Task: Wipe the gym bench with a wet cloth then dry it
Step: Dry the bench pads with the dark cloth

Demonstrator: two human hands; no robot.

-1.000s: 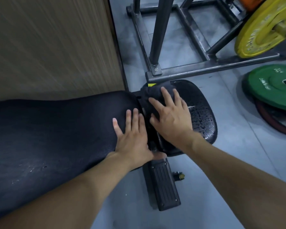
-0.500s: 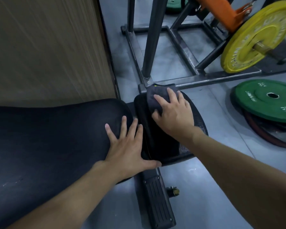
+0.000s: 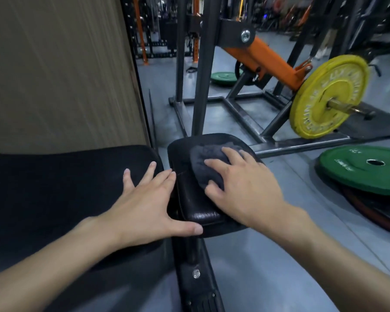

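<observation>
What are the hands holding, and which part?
Right hand presses the cloth at its near right side onto the seat pad, not clearly gripping it. Left hand holds nothing, flat on the long pad.

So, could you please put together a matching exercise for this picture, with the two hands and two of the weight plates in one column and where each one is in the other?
Things
1. left hand
2. right hand
3. yellow plate
4. near green plate

Places
A. standing on edge on a bar
B. pressing the dark cloth on the seat pad
C. lying flat on a reddish plate on the floor
D. spread on the long back pad

Pairs: 1-D, 2-B, 3-A, 4-C
</observation>
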